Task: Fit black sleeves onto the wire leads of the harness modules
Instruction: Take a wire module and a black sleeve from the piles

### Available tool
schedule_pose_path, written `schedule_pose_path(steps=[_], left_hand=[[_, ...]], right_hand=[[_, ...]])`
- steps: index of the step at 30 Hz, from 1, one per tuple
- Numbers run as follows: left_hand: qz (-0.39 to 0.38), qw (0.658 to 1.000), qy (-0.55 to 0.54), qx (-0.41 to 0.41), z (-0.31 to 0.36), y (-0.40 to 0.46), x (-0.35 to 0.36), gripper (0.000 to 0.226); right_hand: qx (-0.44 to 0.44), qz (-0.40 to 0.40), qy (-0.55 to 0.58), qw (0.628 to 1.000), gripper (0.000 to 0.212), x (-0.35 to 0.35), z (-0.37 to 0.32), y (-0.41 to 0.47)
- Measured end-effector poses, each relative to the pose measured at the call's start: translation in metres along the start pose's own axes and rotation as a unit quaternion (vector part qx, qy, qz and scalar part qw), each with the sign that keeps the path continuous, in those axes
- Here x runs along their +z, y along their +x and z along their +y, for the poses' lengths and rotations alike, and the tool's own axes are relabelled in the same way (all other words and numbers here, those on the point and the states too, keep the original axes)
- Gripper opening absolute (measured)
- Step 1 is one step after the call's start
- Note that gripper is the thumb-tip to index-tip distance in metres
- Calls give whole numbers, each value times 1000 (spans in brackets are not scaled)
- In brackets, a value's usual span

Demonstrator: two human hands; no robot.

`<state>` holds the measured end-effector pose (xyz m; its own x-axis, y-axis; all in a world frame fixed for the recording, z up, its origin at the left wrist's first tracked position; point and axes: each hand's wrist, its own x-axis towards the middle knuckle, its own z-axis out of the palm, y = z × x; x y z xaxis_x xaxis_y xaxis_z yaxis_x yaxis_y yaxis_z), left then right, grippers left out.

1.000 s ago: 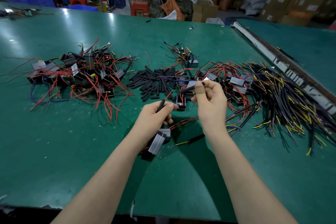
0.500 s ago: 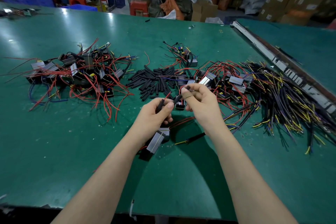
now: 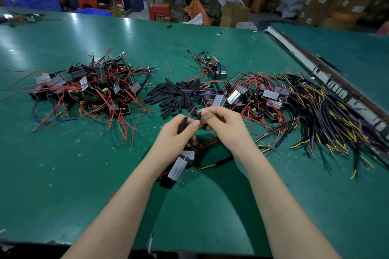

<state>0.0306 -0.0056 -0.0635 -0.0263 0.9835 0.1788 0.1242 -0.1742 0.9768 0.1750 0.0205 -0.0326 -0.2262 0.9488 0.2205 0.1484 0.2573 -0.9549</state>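
Observation:
My left hand [image 3: 176, 134] grips a black sleeve [image 3: 184, 123] with a red wire lead [image 3: 191, 111] sticking out of its top. My right hand [image 3: 226, 126] pinches a second black sleeve [image 3: 199, 116] right beside that red lead tip. Below my left hand a grey harness module [image 3: 180, 167] lies on the green table [image 3: 84, 170], its red leads running up into my hands. A pile of loose black sleeves [image 3: 174, 95] lies just beyond my hands.
A heap of modules with red leads [image 3: 88, 90] sits at the left. More modules [image 3: 248, 95] and a spread of black and yellow cables [image 3: 332, 115] lie at the right. A metal rail [image 3: 328, 82] runs along the table's right side. Boxes and stools stand behind.
My right hand has come down and left from the sleeve pile with a sleeve, and now sits close against my left hand at the red lead's tip.

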Motion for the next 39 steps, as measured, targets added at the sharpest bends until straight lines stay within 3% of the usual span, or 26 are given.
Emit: schedule_pose_path(steps=[7, 10, 13, 18, 21, 24, 27, 30, 33, 36, 39], left_hand=[[-49, 996, 80, -8, 7, -3, -3, 18], [-59, 993, 97, -28, 12, -6, -2, 18], [-63, 991, 115, -34, 13, -7, 0, 15], [-62, 991, 118, -34, 8, -7, -2, 14], [-56, 994, 94, -23, 6, -6, 0, 13], [-40, 998, 40, -25, 7, -7, 3, 15], [7, 1000, 30, 1, 11, -5, 4, 15], [36, 999, -10, 6, 17, -3, 4, 16], [36, 999, -38, 10, 17, -3, 4, 18], [42, 997, -55, 18, 15, -1, 1, 19], [40, 996, -86, 8, 14, 0, 1, 19]], right_hand=[[9, 94, 48, 994, 27, -8, -2, 3], [6, 47, -22, 999, 14, -13, 0, 1], [12, -16, -67, 998, 16, -28, 0, -4], [9, 3, -156, 988, 8, -64, -5, -13], [-16, -110, -267, 957, 8, -71, -10, -23], [-43, -220, -391, 893, 15, -59, -9, -29], [-50, -254, -455, 852, 18, -47, -7, -33], [-65, -247, -484, 837, 14, -50, -11, -35], [-62, -208, -416, 883, 2, -63, -23, -35], [-68, -158, -291, 941, 18, -74, -39, -32], [-81, -108, -216, 967, 20, -74, -43, -23]])
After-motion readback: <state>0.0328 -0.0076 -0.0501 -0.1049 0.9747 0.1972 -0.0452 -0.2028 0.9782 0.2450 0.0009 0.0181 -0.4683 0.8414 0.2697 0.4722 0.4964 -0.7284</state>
